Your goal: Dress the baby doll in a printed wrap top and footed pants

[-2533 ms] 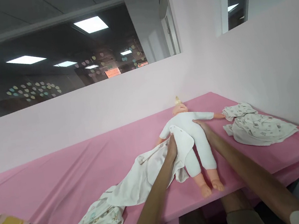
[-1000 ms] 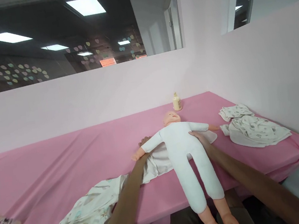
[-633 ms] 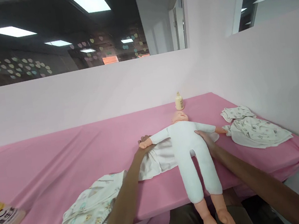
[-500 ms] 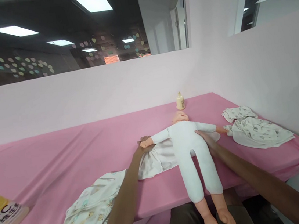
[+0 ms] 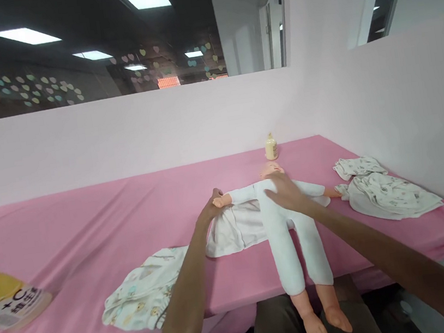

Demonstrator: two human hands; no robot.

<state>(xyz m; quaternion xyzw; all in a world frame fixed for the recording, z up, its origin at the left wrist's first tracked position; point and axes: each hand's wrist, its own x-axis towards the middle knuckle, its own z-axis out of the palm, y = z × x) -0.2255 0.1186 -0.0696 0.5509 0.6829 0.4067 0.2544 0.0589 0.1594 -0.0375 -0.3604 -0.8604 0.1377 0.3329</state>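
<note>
A baby doll (image 5: 277,225) with a white cloth body lies on its back, legs hanging over the table's front edge. A white garment (image 5: 239,227) is spread under its torso and arm. On the left, my left hand (image 5: 211,206) is closed about the doll's hand; its fingers are partly hidden behind it. My right hand (image 5: 286,193) is over the doll's chest, just below the head, fingers spread and holding nothing. Whether the right palm presses on the chest, I cannot tell.
A pink sheet (image 5: 89,223) covers the table. Printed baby clothes (image 5: 141,293) lie at front left, with more folded clothes (image 5: 391,195) at right. A pump bottle (image 5: 271,147) stands behind the doll's head. A yellow-and-white labelled container (image 5: 11,298) is at the left edge.
My right hand has moved from the doll's side, under its arm, up and left onto the upper chest. My left hand stays at the doll's hand. The view has shifted slightly.
</note>
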